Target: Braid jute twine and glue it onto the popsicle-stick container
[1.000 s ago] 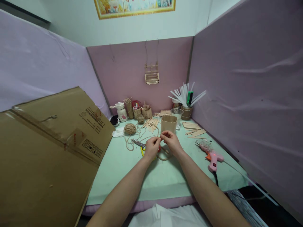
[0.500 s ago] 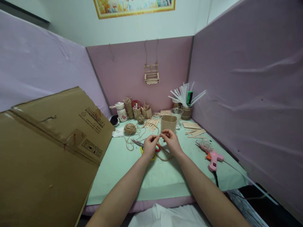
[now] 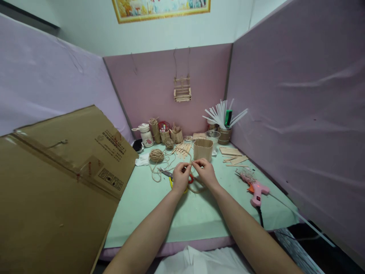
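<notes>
My left hand [image 3: 181, 177] and my right hand [image 3: 205, 173] meet fingertip to fingertip over the middle of the table, both pinching a strand of brown twine [image 3: 196, 190]. The twine loops below my right hand and also runs up beside a box-like holder of craft sticks [image 3: 203, 148], just behind the hands. Scissors with red and yellow handles [image 3: 168, 174] lie partly hidden under my left hand. To the left of it sits a ball of twine [image 3: 156, 155] with loose strands around it.
A large cardboard sheet [image 3: 65, 182] leans at the left. On the right lie a pink glue gun [image 3: 259, 190] and flat wooden sticks [image 3: 230, 151]. At the back stand a white bottle [image 3: 146, 135], stick holders and a pot [image 3: 225, 136] with white glue sticks.
My right hand has shifted slightly down and left, its fingers now closer together. My left hand has barely moved.
</notes>
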`<state>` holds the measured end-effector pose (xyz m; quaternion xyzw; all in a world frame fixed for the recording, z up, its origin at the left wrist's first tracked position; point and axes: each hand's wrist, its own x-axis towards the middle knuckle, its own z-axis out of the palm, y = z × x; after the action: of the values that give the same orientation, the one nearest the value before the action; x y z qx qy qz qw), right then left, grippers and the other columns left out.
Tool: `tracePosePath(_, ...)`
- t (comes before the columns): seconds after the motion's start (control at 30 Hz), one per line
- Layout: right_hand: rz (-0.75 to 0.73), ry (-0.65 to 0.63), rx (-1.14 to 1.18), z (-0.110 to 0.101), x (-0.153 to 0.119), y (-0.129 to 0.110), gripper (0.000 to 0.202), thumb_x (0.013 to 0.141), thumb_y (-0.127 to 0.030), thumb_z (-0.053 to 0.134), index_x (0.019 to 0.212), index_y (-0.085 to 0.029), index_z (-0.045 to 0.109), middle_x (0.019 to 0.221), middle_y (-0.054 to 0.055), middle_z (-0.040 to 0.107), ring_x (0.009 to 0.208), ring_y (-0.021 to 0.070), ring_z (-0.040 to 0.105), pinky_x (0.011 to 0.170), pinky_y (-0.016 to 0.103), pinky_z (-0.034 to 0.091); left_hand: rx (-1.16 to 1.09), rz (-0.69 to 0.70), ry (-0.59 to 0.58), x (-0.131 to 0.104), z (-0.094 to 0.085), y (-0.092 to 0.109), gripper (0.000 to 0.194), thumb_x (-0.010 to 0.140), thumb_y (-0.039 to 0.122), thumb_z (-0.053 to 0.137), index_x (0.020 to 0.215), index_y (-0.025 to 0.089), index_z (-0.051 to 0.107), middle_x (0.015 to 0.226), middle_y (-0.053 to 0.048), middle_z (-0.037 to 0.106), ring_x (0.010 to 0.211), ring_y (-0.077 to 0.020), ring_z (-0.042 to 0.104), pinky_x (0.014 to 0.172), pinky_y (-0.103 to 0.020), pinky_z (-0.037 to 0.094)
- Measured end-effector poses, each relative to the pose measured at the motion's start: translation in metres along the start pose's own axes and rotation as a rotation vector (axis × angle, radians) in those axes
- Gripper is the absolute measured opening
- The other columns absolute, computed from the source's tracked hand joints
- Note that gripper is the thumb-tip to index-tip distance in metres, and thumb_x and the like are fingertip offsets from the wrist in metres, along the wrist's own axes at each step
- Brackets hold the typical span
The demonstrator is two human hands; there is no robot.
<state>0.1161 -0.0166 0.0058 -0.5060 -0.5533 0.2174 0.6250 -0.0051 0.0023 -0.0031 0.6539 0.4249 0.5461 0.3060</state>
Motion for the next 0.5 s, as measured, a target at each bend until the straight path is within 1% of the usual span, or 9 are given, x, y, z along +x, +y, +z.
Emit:
tracePosePath(0.1,0.124,-0.012,0.078,0.0011,0.0002,0.0021,0.023,0.069,-0.041,0.065,0.068,-0.019,0.068,0.069,0.003,0.063,0.069,0.0178,0.056,0.065,0.031,0.043,0.039,0.039,-0.006,-0.0013,0.0000,0.0014,0.016,0.077,0.030,0.057,0.072,0.017,0.064,0.070,-0.001,0.058,0.064,-0.0118,0.050,0.062,-0.024,0.039)
tracePosePath(0.17,0.221,-0.023,0.133,0.0021,0.0002,0.0030,0.024,0.067,-0.042,0.066,0.069,-0.018,0.068,0.065,0.002,0.063,0.066,0.0176,0.055,0.060,0.029,0.042,0.038,0.035,-0.009,-0.0014,0.0004,0.0007,0.015,0.077,0.029,0.057,0.072,0.017,0.064,0.071,-0.001,0.059,0.063,-0.0115,0.049,0.062,-0.023,0.039)
tracePosePath(0.23,0.287,-0.027,0.157,0.0029,0.0001,0.0033,0.024,0.066,-0.042,0.067,0.068,-0.018,0.067,0.062,0.002,0.061,0.063,0.0166,0.053,0.056,0.027,0.040,0.023,0.019,-0.013,-0.0013,0.0008,-0.0005,0.014,0.077,0.029,0.058,0.073,0.017,0.064,0.072,-0.001,0.059,0.063,-0.0115,0.050,0.062,-0.023,0.039)
tracePosePath(0.37,0.335,-0.020,0.177,0.0036,-0.0005,0.0022,0.024,0.065,-0.041,0.067,0.067,-0.017,0.066,0.063,0.002,0.060,0.060,0.0148,0.051,0.053,0.025,0.037,0.017,-0.003,-0.018,-0.0009,0.0012,-0.0016,0.014,0.077,0.028,0.058,0.074,0.016,0.065,0.072,-0.001,0.060,0.064,-0.0117,0.050,0.062,-0.023,0.040)
tracePosePath(0.5,0.377,-0.048,0.217,0.0037,-0.0010,-0.0003,0.026,0.064,-0.041,0.068,0.072,-0.017,0.068,0.066,0.002,0.061,0.059,0.0136,0.050,0.050,0.024,0.035,0.032,0.009,-0.028,-0.0011,0.0007,-0.0014,0.014,0.077,0.028,0.057,0.074,0.016,0.065,0.073,-0.002,0.060,0.066,-0.0122,0.052,0.064,-0.024,0.040)
